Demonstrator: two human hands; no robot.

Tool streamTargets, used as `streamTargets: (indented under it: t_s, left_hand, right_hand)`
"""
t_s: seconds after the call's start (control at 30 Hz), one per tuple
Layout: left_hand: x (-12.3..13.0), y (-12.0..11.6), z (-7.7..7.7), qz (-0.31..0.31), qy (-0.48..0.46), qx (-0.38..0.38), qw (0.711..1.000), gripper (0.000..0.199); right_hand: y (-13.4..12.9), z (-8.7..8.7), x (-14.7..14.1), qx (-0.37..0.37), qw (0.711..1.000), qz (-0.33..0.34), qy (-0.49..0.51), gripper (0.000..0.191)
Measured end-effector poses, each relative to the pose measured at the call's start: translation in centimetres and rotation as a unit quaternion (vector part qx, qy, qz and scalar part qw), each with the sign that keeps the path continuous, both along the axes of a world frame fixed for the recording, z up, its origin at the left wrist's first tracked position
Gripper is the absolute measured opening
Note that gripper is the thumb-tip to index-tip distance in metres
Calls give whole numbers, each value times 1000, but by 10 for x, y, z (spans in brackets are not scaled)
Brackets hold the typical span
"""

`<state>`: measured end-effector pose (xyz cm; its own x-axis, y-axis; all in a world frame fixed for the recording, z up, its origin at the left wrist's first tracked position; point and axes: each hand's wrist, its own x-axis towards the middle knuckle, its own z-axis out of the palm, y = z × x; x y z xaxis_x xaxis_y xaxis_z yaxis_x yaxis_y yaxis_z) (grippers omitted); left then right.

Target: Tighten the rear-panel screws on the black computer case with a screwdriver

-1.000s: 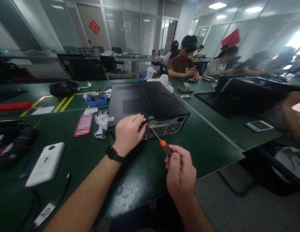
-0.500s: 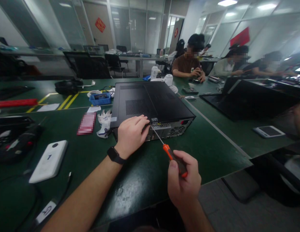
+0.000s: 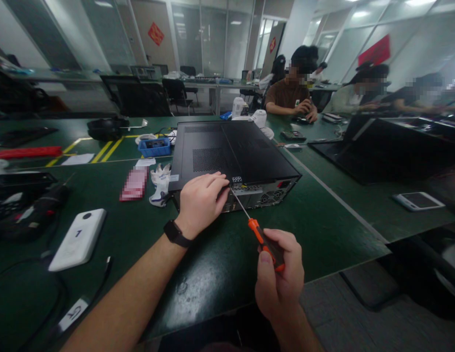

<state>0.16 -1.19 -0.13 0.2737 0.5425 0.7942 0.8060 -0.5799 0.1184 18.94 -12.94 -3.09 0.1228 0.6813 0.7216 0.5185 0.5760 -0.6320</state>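
A black computer case (image 3: 253, 146) lies flat on the green table, its rear panel with a round fan grille (image 3: 270, 197) facing me. My right hand (image 3: 281, 266) is wrapped round the orange-and-black handle of a screwdriver (image 3: 257, 230). The thin shaft slants up and left to the case's rear top edge. At that same edge, my left hand (image 3: 203, 195) is closed, thumb and fingers together beside the screwdriver's tip. Whatever those fingers pinch is hidden, and so is the exact contact of the tip. A black watch (image 3: 174, 232) is on my left wrist.
Left of the case lie white gloves (image 3: 161, 186), a blue bin (image 3: 154, 147) with parts and a white power bank (image 3: 79, 239). A cable (image 3: 102, 281) curves nearby. To the right are a phone (image 3: 420, 201) and a large black panel (image 3: 381, 151). A person (image 3: 289, 98) sits across the table.
The view has shifted slightly, so the scene sits a little to the right. Both hands and the screwdriver keep nearly the same position at the case; the right-hand grip looks slightly turned.
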Motion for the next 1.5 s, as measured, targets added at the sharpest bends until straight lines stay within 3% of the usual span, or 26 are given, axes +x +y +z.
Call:
streamTargets:
  t_s: [0.3, 0.5, 0.7, 0.93, 1.13, 1.27, 1.5]
  left_hand:
    - [0, 1, -1, 0, -3, -6, 1000, 10]
    - [0, 1, -1, 3, -1, -4, 1000, 11]
    - [0, 0, -1, -2, -4, -3, 1000, 11]
    - [0, 0, -1, -2, -5, -1, 1000, 10]
    - [-1, 1, -2, -4, -6, -4, 1000, 11]
    - [-1, 1, -2, -5, -7, -9, 1000, 10]
    - [0, 1, -2, -1, -3, -10, 1000, 12]
  right_hand:
    - [-3, -4, 1, -44, 996, -73, -3, 25]
    - [-3, 5, -2, -21, 997, -74, -23, 27]
    - [-3, -3, -1, -60, 995, -80, 3, 25]
    - [0, 4, -3, -9, 996, -85, -12, 27]
    - [0, -2, -1, -57, 996, -71, 9, 23]
    - [-2, 5, -2, -31, 997, -74, -18, 31]
    - [-2, 10, -2, -17, 996, -76, -47, 24]
